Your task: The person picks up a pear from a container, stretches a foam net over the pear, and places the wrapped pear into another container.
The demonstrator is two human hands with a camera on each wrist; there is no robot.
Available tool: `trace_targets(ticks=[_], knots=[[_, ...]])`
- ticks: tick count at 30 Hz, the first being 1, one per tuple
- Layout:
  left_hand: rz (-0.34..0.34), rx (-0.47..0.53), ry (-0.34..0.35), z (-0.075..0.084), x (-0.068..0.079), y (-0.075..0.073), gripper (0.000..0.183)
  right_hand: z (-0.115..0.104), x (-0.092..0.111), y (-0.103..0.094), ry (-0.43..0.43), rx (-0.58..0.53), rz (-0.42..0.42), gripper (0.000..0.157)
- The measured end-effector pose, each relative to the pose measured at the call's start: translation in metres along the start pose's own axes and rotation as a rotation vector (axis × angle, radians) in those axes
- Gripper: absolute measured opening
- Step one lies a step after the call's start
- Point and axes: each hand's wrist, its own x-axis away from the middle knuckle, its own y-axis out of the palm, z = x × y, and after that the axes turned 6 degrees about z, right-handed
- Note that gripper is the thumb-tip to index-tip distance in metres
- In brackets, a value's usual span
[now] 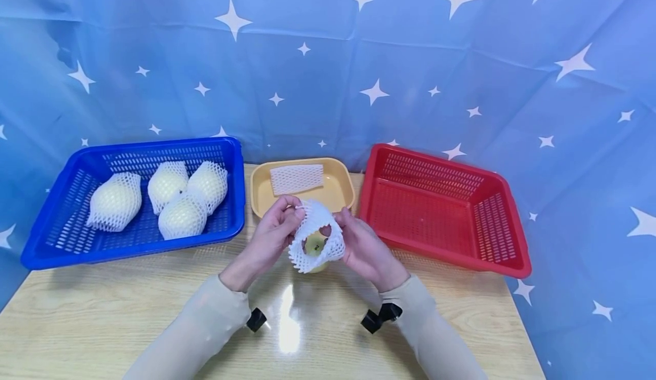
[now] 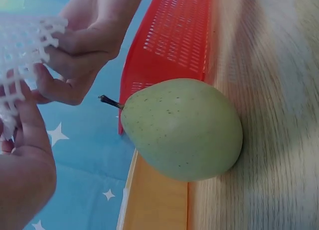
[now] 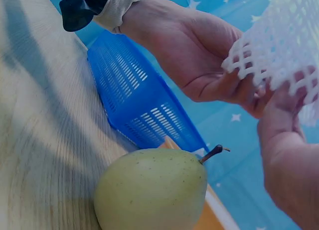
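Above a pale green pear point(image 2: 182, 130), both hands hold a white foam net sleeve point(image 1: 315, 220) with its mouth spread wide. The left hand point(image 1: 271, 235) pinches the sleeve's left edge; the right hand point(image 1: 366, 249) grips its right side, fingers partly inside the mesh. The pear stands upright on the table, its dark stem pointing up, and in the head view its top shows through the sleeve's opening. From the right wrist view, the net point(image 3: 279, 51) is raised clear of the pear point(image 3: 152, 190), and no finger touches the fruit.
A blue basket point(image 1: 140, 249) at the left holds several net-wrapped pears point(image 1: 183, 216). Behind the hands is a yellow tray point(image 1: 338, 183) with a flat foam net point(image 1: 297, 179) in it. A red basket point(image 1: 420, 215) stands at the right. A blue star-patterned cloth point(image 1: 328, 72) hangs behind the table point(image 1: 154, 311).
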Motion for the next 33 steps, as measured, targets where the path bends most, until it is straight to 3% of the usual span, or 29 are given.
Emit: trace_targets(ticks=[5,9,14,21,33], knots=[[0.006,0.006,-0.052,-0.005,0.002,0.002,0.003,0.003,-0.002,-0.001,-0.007,0.076,0.11,0.022],[0.053,0.038,-0.156,-0.014,0.006,0.001,0.004,0.009,-0.003,-0.004,0.012,0.106,0.222,0.029],[0.153,-0.03,-0.238,-0.028,0.012,-0.001,0.006,0.02,-0.005,-0.012,0.041,0.133,0.349,0.031],[0.312,-0.196,-0.242,-0.044,0.015,-0.006,0.013,0.037,-0.013,-0.025,0.049,0.244,0.487,0.027],[0.388,-0.39,-0.266,-0.061,0.017,-0.018,0.017,0.048,-0.019,-0.037,0.039,0.489,0.526,0.022]])
